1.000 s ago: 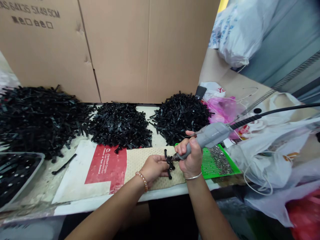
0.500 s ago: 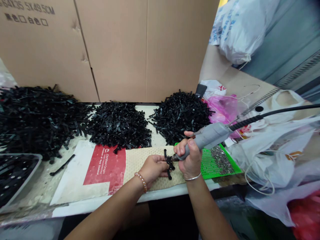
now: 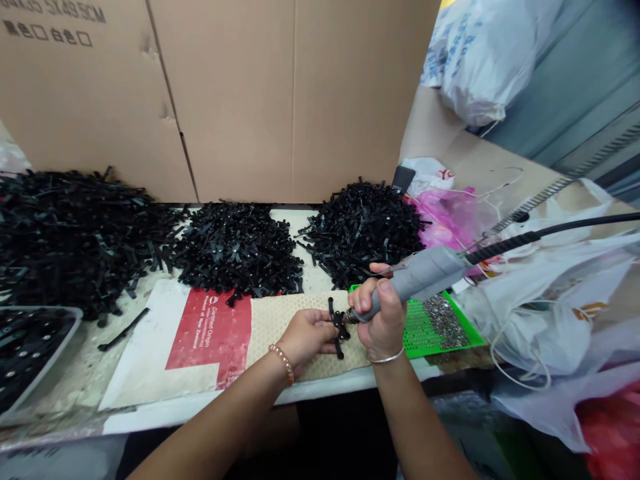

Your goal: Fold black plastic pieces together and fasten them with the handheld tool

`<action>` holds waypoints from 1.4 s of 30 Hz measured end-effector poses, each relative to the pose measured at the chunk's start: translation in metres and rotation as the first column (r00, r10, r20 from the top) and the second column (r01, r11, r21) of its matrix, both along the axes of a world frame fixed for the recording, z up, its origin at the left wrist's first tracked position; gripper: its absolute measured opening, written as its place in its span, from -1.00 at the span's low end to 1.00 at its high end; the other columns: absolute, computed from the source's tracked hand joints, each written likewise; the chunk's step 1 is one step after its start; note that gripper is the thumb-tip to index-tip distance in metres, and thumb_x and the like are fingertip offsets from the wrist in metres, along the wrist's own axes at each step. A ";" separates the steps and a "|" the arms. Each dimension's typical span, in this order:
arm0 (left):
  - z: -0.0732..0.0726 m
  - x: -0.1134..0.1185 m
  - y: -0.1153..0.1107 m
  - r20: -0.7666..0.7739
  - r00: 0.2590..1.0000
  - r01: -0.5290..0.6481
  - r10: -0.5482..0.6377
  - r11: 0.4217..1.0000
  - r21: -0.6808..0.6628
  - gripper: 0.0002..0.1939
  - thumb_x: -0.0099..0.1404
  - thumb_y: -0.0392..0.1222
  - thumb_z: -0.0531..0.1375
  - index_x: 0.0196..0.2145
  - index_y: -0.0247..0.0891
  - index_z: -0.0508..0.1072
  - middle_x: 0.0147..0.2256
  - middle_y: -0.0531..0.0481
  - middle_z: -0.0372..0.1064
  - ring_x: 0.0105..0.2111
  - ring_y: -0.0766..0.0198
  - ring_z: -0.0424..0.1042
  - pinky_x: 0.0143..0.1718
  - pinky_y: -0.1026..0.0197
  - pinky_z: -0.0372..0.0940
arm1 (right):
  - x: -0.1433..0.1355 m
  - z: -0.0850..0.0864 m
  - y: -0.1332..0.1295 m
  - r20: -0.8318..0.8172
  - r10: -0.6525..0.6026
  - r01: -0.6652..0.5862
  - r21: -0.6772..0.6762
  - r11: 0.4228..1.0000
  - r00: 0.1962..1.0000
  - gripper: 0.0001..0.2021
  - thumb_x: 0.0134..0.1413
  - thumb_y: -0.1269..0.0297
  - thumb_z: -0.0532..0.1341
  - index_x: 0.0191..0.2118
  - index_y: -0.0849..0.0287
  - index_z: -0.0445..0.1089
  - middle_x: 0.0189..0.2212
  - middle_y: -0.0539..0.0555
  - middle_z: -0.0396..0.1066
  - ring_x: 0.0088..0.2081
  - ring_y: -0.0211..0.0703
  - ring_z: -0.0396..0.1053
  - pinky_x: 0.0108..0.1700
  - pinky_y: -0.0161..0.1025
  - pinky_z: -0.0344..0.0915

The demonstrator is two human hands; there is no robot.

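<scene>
My left hand (image 3: 306,335) pins a small black plastic part (image 3: 337,328) against a beige honeycomb mat (image 3: 274,320) near the table's front edge. My right hand (image 3: 381,320) grips a grey powered screwdriver (image 3: 419,275) with a black cable running off to the right. The tool's tip meets the black part just right of my left fingers. A bead bracelet sits on my left wrist, a thin bangle on my right.
Three heaps of black plastic strips lie along the back: left (image 3: 70,227), middle (image 3: 240,250), right (image 3: 363,227). A green tray (image 3: 425,333) with small screws sits right of my hands. A clear bin (image 3: 30,347) stands at the left. Cardboard boxes (image 3: 235,93) wall the back; plastic bags (image 3: 550,293) crowd the right.
Both hands and the screwdriver stay in the same place on the black part. Only the view has shifted slightly.
</scene>
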State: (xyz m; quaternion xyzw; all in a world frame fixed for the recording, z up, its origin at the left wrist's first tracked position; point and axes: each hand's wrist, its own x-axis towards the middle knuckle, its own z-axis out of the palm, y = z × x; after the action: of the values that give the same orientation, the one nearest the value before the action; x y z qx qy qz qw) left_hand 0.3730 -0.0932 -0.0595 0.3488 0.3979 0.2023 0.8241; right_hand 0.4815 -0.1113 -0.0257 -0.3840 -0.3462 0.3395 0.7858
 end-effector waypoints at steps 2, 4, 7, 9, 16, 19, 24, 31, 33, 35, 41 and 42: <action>0.000 0.000 0.000 -0.009 1.000 -0.001 0.001 1.000 0.000 -0.83 0.04 -0.49 0.21 -0.35 -0.42 0.50 -0.44 -0.09 0.47 -0.47 0.33 0.43 -0.46 0.34 0.38 | 0.000 0.000 0.000 0.008 -0.007 0.007 -0.004 1.000 1.000 -0.75 0.02 0.15 0.21 -0.19 0.10 0.27 -0.74 -0.20 0.12 -0.70 -0.34 0.01 -0.57 -0.36 0.10; -0.001 0.000 0.000 -0.014 1.000 -0.006 0.006 1.000 0.000 -0.83 0.04 -0.49 0.20 -0.35 -0.42 0.50 -0.44 -0.09 0.47 -0.47 0.33 0.43 -0.45 0.33 0.38 | 0.000 0.001 0.000 0.006 -0.011 0.011 -0.004 1.000 1.000 -0.76 0.02 0.15 0.21 -0.19 0.10 0.27 -0.74 -0.20 0.11 -0.70 -0.34 0.01 -0.57 -0.36 0.11; -0.002 0.000 -0.001 -0.011 1.000 -0.009 0.009 1.000 0.001 -0.83 0.05 -0.49 0.19 -0.36 -0.41 0.51 -0.44 -0.08 0.47 -0.46 0.32 0.44 -0.45 0.33 0.38 | 0.001 0.001 0.000 0.002 -0.012 0.012 0.003 1.000 1.000 -0.77 0.02 0.17 0.21 -0.19 0.10 0.27 -0.74 -0.20 0.11 -0.70 -0.34 0.00 -0.57 -0.36 0.11; -0.002 -0.001 -0.001 -0.008 1.000 -0.006 0.006 1.000 0.005 -0.82 0.05 -0.49 0.18 -0.36 -0.40 0.51 -0.44 -0.09 0.48 -0.45 0.32 0.44 -0.45 0.33 0.37 | 0.001 0.001 0.000 0.006 -0.012 0.012 0.012 1.000 1.000 -0.76 0.02 0.17 0.21 -0.19 0.11 0.27 -0.74 -0.20 0.12 -0.70 -0.34 0.01 -0.57 -0.36 0.11; -0.003 -0.001 -0.001 0.009 1.000 -0.007 0.007 1.000 0.012 -0.86 0.00 -0.40 0.29 -0.39 -0.39 0.50 -0.44 -0.09 0.47 -0.45 0.30 0.44 -0.45 0.32 0.36 | -0.001 0.000 0.000 0.028 -0.022 0.023 -0.010 1.000 0.999 -0.74 0.01 0.14 0.21 -0.17 0.09 0.27 -0.74 -0.20 0.11 -0.71 -0.34 0.00 -0.58 -0.34 0.11; -0.004 -0.001 0.000 0.027 1.000 -0.002 0.002 1.000 0.009 -0.84 -0.01 -0.37 0.31 -0.38 -0.39 0.50 -0.43 -0.10 0.47 -0.43 0.28 0.45 -0.44 0.31 0.36 | -0.002 0.000 0.000 0.031 -0.023 0.023 -0.011 1.000 0.999 -0.73 0.00 0.14 0.21 -0.18 0.09 0.26 -0.74 -0.20 0.11 -0.71 -0.34 0.00 -0.58 -0.35 0.10; -0.004 -0.002 -0.001 0.033 0.999 0.008 -0.008 1.000 0.002 -0.82 0.01 -0.41 0.28 -0.34 -0.39 0.50 -0.43 -0.09 0.47 -0.45 0.31 0.44 -0.44 0.32 0.37 | -0.003 0.000 0.000 0.022 -0.004 0.004 0.009 1.000 1.000 -0.76 0.02 0.17 0.20 -0.18 0.10 0.26 -0.74 -0.20 0.13 -0.70 -0.34 0.01 -0.58 -0.35 0.11; -0.004 -0.001 -0.001 0.039 0.999 -0.002 0.002 1.000 -0.001 -0.81 -0.02 -0.38 0.31 -0.36 -0.39 0.50 -0.44 -0.09 0.47 -0.44 0.29 0.45 -0.42 0.31 0.38 | -0.002 -0.001 0.000 0.052 -0.020 0.020 -0.001 1.000 0.998 -0.74 0.02 0.14 0.21 -0.18 0.09 0.27 -0.73 -0.20 0.11 -0.70 -0.34 0.01 -0.58 -0.35 0.11; -0.004 -0.001 -0.001 0.037 0.999 -0.003 0.003 1.000 0.002 -0.81 -0.01 -0.39 0.30 -0.36 -0.38 0.51 -0.44 -0.08 0.47 -0.44 0.29 0.45 -0.43 0.31 0.38 | -0.002 -0.001 0.001 0.055 -0.020 0.020 -0.002 1.000 0.998 -0.73 0.01 0.13 0.22 -0.17 0.09 0.27 -0.74 -0.20 0.11 -0.70 -0.34 0.01 -0.58 -0.34 0.11; -0.004 -0.001 -0.001 0.023 1.000 -0.004 0.004 1.000 0.005 -0.82 0.00 -0.41 0.27 -0.35 -0.38 0.51 -0.43 -0.08 0.48 -0.43 0.29 0.45 -0.43 0.32 0.38 | -0.002 -0.001 0.001 0.053 -0.020 0.020 -0.003 1.000 0.998 -0.73 0.01 0.12 0.22 -0.17 0.09 0.27 -0.74 -0.20 0.11 -0.71 -0.34 0.01 -0.58 -0.34 0.12; -0.003 -0.001 -0.001 0.009 1.000 0.003 -0.003 1.000 0.002 -0.80 0.04 -0.46 0.22 -0.32 -0.41 0.50 -0.42 -0.12 0.49 -0.46 0.32 0.44 -0.44 0.32 0.37 | -0.002 -0.001 0.002 0.048 -0.007 0.007 0.014 1.000 0.999 -0.77 0.03 0.16 0.20 -0.18 0.10 0.28 -0.73 -0.19 0.12 -0.70 -0.34 0.03 -0.58 -0.35 0.13; -0.003 -0.001 -0.001 0.009 1.000 0.005 -0.005 1.000 0.002 -0.80 0.04 -0.47 0.21 -0.31 -0.42 0.49 -0.42 -0.12 0.48 -0.46 0.32 0.44 -0.43 0.32 0.37 | -0.002 -0.002 0.002 0.049 -0.003 0.002 0.023 1.000 0.999 -0.78 0.05 0.17 0.20 -0.18 0.10 0.28 -0.72 -0.18 0.13 -0.70 -0.34 0.03 -0.57 -0.35 0.13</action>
State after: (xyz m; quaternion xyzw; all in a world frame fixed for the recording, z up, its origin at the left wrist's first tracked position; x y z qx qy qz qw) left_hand 0.3725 -0.0937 -0.0622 0.3496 0.3932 0.2022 0.8260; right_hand 0.4800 -0.1094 -0.0273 -0.3837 -0.3687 0.3251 0.7818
